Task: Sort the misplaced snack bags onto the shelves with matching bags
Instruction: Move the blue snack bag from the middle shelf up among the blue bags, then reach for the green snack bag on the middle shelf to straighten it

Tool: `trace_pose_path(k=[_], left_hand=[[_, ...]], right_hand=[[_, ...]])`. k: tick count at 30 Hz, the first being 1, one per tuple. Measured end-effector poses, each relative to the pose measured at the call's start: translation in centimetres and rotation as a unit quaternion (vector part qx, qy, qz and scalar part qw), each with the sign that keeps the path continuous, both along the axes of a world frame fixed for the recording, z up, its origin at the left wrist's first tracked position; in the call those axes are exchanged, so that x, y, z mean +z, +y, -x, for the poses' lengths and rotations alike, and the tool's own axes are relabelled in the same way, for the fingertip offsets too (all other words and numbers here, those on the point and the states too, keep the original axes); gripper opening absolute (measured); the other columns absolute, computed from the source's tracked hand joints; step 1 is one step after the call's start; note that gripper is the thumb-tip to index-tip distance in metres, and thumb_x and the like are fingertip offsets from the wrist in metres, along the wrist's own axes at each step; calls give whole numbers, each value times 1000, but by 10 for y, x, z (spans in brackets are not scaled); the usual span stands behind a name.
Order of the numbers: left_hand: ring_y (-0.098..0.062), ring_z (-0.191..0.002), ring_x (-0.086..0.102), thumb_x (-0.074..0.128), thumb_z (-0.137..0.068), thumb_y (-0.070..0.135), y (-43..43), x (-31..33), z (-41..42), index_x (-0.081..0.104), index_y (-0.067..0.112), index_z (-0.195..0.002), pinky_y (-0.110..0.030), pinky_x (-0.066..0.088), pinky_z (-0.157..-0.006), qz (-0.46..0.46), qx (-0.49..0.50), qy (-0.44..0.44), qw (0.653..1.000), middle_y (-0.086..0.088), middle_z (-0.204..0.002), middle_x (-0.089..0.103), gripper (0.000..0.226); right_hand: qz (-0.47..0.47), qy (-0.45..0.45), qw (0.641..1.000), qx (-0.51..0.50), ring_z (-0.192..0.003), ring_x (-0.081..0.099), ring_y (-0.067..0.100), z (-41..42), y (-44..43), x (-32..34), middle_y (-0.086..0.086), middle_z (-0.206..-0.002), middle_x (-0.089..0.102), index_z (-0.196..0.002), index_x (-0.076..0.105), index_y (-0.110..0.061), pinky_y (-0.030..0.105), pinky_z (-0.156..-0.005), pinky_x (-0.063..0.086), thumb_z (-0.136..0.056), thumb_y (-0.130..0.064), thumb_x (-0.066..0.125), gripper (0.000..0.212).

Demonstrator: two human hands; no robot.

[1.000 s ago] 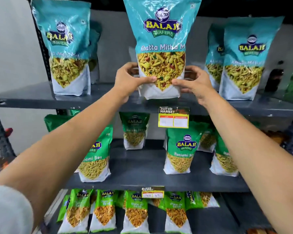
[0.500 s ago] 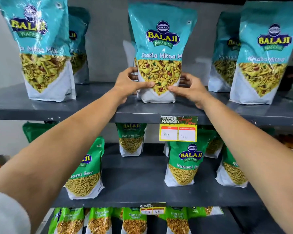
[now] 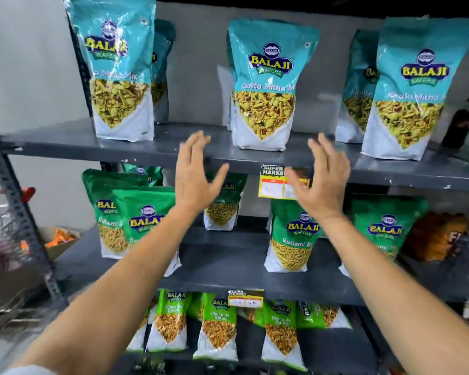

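Yellow price tag clipped to upper shelf edge, second tag on lower edge. Perforated metal upright at left. Cardboard box with orange contents beyond it. Grey wall behind.

open gaps flank middle teal bag, top shelf, neighbouring bags well apart

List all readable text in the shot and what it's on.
"BALAJI WAFERS", "Khatta Mitha M": middle teal bag.
"BALAJI WAFERS", "Ratlami S": green bag.
"BALAJI", "Chana Jor Garam": bottom bag.
"SUPER MARKET": price tag; its prices are blurred.
Lower tag: unreadable.
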State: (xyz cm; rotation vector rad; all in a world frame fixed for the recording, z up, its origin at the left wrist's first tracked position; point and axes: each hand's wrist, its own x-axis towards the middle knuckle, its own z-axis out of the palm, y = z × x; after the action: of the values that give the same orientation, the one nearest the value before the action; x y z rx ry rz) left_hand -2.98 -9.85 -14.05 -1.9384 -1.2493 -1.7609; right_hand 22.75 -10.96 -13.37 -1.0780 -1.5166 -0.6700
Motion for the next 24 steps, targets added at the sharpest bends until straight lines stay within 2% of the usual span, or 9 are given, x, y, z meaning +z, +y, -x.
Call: trace_pose_path(k=[2,4,6,8,10,15,16,20,24], left_hand=[[-32,-132,43,69,-83,31,-26,-54,13,48,1,-131,-52,36,-110,19,13,2,1000,-19,-139,46,61],[-32,-133,42,69,-83,32,-55,-104,27,47,0,-131,-49,37,-110,64,24,-6,998,-20,-139,45,61],[-31,-133,42,69,-82,35,-84,-144,38,47,1,-130,-42,35,-113,120,31,-16,992,-18,-139,45,63],[-31,-132,42,68,-80,38,-109,-173,49,46,0,-129,-29,30,-115,165,29,-30,985,-18,-137,46,66],[-29,-131,43,68,-79,41,-124,-189,60,45,0,-130,-19,27,-113,197,26,-55,978,-18,-135,48,70],[-16,-119,45,74,-71,45,-125,-207,92,42,5,-132,-9,28,-104,246,36,-142,958,-10,-127,47,80],[-18,-119,46,77,-70,44,-119,-209,99,41,4,-132,-12,30,-104,258,46,-158,952,-12,-127,48,82],[-27,-123,48,85,-67,37,-87,-219,124,40,4,-135,-39,39,-108,309,71,-196,928,-14,-130,48,88],[-26,-128,46,86,-59,47,-44,-228,154,36,8,-138,-46,38,-110,362,55,-223,903,-11,-137,46,101]], right_hand=[[19,-11,1000,-4,-131,43,27,4,-30,-44,17,-143,49,-132,49,-9,54,-113,25,-85,-50,60,63],[53,3,999,9,-131,43,29,11,-57,-87,19,-141,49,-130,48,-8,57,-112,28,-84,-47,64,63],[102,11,994,24,-128,46,32,20,-81,-127,19,-140,50,-130,48,-8,57,-108,33,-82,-47,65,64],[164,26,985,49,-128,47,33,31,-102,-165,19,-139,50,-129,49,-7,54,-105,38,-80,-48,67,67],[231,59,968,81,-131,44,33,44,-117,-197,18,-141,48,-130,48,-6,50,-105,39,-78,-52,66,72],[372,148,902,160,-137,37,28,88,-128,-242,13,-147,41,-136,42,-12,40,-112,34,-70,-59,68,85],[389,156,891,173,-138,36,26,97,-123,-245,12,-148,40,-137,40,-14,42,-112,34,-69,-58,70,86],[421,188,864,203,-131,45,27,128,-89,-254,10,-143,43,-138,39,-16,50,-105,42,-68,-46,81,86],[439,212,843,226,-127,48,23,164,-44,-255,8,-139,45,-138,39,-18,47,-102,46,-67,-45,82,88]])
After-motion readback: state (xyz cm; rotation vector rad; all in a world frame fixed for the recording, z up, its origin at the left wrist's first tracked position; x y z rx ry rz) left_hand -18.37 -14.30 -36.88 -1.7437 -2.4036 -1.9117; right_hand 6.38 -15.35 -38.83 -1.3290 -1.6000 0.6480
